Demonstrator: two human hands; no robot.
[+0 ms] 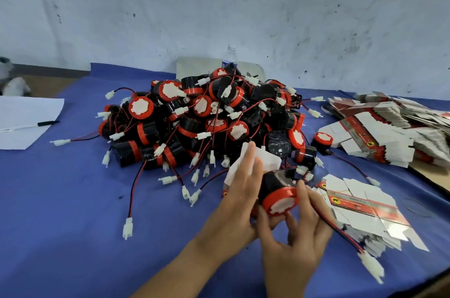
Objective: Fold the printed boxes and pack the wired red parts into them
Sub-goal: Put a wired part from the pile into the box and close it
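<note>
On the blue tabletop [73,200], near the heaped parts [207,115], the left hand [243,190] lays straight fingers flat against an upright printed box [264,160]. Just beside it, the right hand [294,239], palm up, curls around a wired red part [277,196].

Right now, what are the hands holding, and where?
Right hand grips a wired red part by its red rim; left hand presses flat fingers against the printed box.
</note>
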